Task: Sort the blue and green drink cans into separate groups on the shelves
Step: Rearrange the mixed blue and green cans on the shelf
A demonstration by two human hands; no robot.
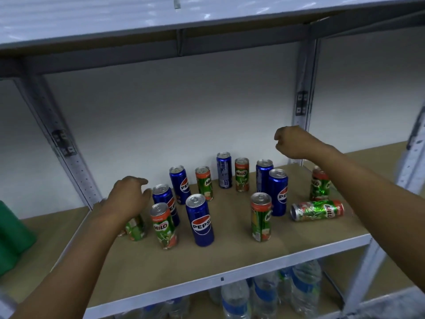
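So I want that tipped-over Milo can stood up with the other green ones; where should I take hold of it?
Take the lying Milo can around its mid-body, coming from above with the right hand. It lies on its side, its ends pointing left and right, so its round flank faces up with free shelf in front.

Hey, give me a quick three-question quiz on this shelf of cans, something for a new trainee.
1. How many blue cans stand on the middle shelf?
2. True or false: every green can on that shelf is upright.
3. What is stored on the level below? A) clear plastic bottles B) cardboard boxes C) glass jars

Key:
1. Six.
2. False: the toppled can near the right end lies on its side.
3. A.
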